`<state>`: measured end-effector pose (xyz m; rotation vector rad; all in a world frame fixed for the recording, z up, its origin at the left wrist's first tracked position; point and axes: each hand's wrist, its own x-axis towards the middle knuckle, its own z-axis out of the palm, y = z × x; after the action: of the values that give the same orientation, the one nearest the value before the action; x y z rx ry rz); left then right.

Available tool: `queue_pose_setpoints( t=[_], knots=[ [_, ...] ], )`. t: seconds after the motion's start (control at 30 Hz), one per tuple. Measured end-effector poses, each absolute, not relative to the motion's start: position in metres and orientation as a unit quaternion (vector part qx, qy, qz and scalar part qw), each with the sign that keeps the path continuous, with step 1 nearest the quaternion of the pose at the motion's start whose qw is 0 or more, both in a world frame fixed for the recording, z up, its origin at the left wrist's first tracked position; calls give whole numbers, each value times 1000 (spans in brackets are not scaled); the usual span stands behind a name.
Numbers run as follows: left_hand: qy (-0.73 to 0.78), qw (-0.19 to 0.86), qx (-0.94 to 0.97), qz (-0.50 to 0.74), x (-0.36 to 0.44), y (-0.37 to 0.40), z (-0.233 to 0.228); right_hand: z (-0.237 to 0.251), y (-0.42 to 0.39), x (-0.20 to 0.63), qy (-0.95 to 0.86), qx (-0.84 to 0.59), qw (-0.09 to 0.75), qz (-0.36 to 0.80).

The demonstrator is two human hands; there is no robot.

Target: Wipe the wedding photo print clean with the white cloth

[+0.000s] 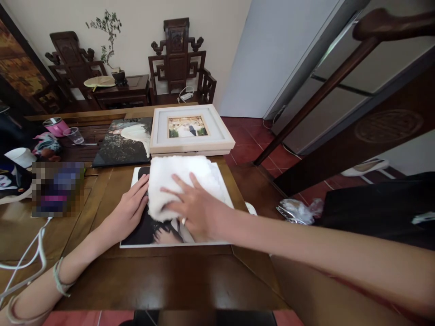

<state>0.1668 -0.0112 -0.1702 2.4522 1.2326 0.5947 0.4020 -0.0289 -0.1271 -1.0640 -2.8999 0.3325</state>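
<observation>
A white fluffy cloth (pixel 180 170) lies over a photo panel (pixel 139 233) with a white edge, flat on the wooden table. My right hand (pixel 193 206) presses on the cloth, fingers spread, with a ring on one finger. My left hand (pixel 134 206) rests flat along the panel's left side, its fingers stretched out and the tips close to the cloth's edge. The cloth and my right hand hide much of the picture; a dark area and part of a pictured hand show below.
Behind the panel stand a pale wooden picture frame (pixel 193 146) and a dark photo panel (pixel 118 142). A pink cup (pixel 56 127), a clear plastic cup (pixel 74 135) and white cables (pixel 42 246) are at the left. A wooden chair (pixel 306 104) stands right.
</observation>
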Motion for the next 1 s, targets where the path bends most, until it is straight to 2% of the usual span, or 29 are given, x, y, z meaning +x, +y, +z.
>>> queue_pose_setpoints(
  t=[0.17,0.27,0.53,0.67,0.77,0.87,1.0],
  knots=[
    [418,183,867,201,162,-10,-174,-129,-92,412,-964,-214,66,147],
    [420,176,866,205,162,-10,-175,-132,-98,428,-967,-185,83,157],
    [436,161,862,202,168,-12,-172,-135,-35,450,-923,-367,86,83],
    [453,196,831,256,172,-13,-163,-130,-25,421,-915,-394,43,75],
    [480,261,762,348,173,-13,-153,-126,-29,392,-944,-318,19,84],
    [507,326,679,419,173,-12,-148,-123,-44,377,-975,-202,35,88],
    [520,334,671,409,172,-10,-150,-120,-72,390,-978,-132,29,157]
  ],
)
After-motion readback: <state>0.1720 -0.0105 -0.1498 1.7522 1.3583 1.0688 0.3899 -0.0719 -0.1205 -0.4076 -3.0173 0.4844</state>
